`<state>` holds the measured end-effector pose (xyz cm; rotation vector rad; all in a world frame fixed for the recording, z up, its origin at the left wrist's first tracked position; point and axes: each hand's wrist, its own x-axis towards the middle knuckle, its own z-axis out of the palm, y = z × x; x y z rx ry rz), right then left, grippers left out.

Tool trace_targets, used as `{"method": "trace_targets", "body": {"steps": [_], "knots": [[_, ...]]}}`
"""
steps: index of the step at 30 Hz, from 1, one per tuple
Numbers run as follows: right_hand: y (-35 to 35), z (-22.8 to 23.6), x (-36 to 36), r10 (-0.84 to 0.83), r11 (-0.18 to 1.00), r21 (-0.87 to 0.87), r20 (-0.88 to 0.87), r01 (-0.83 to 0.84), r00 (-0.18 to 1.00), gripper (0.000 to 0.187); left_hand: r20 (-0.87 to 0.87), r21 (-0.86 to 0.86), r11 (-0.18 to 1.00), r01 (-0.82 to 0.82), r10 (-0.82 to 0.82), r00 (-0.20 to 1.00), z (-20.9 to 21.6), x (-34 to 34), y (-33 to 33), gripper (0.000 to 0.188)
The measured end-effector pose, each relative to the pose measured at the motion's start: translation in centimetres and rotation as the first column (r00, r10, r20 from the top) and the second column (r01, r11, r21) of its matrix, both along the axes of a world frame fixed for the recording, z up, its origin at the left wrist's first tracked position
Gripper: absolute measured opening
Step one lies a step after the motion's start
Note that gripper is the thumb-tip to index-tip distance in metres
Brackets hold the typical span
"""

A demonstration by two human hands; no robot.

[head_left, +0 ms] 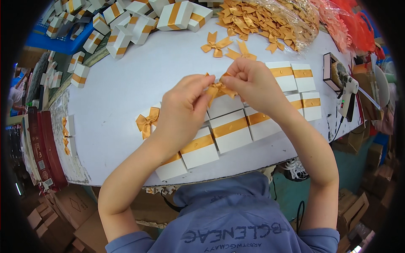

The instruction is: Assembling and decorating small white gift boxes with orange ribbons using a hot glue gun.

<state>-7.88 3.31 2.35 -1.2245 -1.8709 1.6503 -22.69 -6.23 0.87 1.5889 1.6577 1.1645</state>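
Between my two hands is a gold satin ribbon bow [217, 90], held over the rows of white boxes. My left hand [185, 101] pinches its left side with thumb and forefinger. On the other side, my right hand [255, 84] has its fingertips closed on the bow's right loop. Beneath lie several white boxes [232, 141] with gold ribbon bands, some carrying a small shiny drop on the band. My hands partly cover the upper boxes. A gold bow [147, 122] sits on a box left of my left wrist.
Loose gold bows [257, 21] are heaped at the back, two lying nearer. Banded white boxes [175, 16] are piled at the back left, some in a blue basket [59, 40]. A white glue gun [349, 95] with a cord stands at the right beside a small open box [333, 71].
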Motion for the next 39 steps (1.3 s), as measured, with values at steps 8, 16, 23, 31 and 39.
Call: {"method": "trace_targets", "body": {"steps": [8,16,23,31,39], "knots": [[-0.3,-1.8,0.4,0.036,0.807,0.554,0.299,-0.204,0.954,0.014,-0.266,-0.107,0.988,0.113,-0.137,0.954,-0.4,0.5,-0.3,0.034],[0.5,-1.7,0.0,0.035,0.77,0.562,0.436,-0.303,0.899,0.014,-0.76,0.002,0.974,0.225,-0.145,0.634,-1.5,0.2,-0.6,0.036],[6.7,-2.0,-2.5,-0.085,0.67,0.7,0.405,-0.249,0.91,0.011,-0.796,0.014,0.971,0.237,-0.133,0.59,-0.9,0.7,-0.8,0.051],[9.3,-2.6,-5.2,-0.002,0.74,0.502,0.666,-0.447,0.746,0.012,-0.334,0.099,0.994,0.038,-0.002,0.942,0.5,-1.2,1.3,0.034],[1.9,1.4,-2.9,-0.065,0.998,-0.024,-0.213,0.062,0.975,0.016,0.732,-0.081,0.969,-0.232,0.216,0.647,1.0,-0.1,5.2,0.019]]}}
